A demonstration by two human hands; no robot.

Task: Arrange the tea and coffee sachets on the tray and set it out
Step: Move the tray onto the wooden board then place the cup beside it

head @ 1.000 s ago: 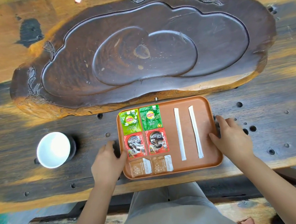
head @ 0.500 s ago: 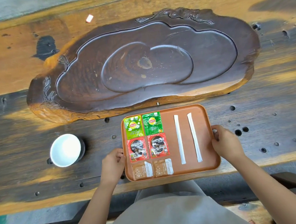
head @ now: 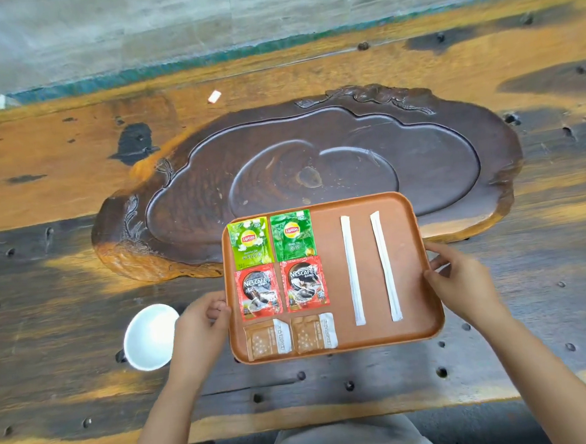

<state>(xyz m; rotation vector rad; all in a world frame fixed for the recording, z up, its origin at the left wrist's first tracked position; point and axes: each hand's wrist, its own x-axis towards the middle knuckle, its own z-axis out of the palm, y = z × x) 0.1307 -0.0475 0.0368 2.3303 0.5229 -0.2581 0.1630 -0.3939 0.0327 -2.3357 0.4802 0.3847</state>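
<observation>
The brown rectangular tray (head: 333, 281) is held at both short sides, its far edge overlapping the carved wooden slab. My left hand (head: 202, 325) grips the tray's left rim and my right hand (head: 460, 280) grips its right rim. On the tray lie two green Lipton tea sachets (head: 272, 238), below them two red Nescafe coffee sachets (head: 282, 287), and at the near edge two brown sugar sachets (head: 290, 335). Two long white stick packets (head: 368, 267) lie side by side on the tray's right half.
A large dark carved wooden tea slab (head: 315, 165) lies across the table beyond the tray. A white cup (head: 149, 337) stands just left of my left hand. A small white scrap (head: 214, 96) lies far back. The wooden table (head: 58, 160) has holes and a near edge.
Both hands closed on the tray's rims and the tray moved away from me, its far edge now over the carved slab. The view has tilted up, showing more of the table's far side.
</observation>
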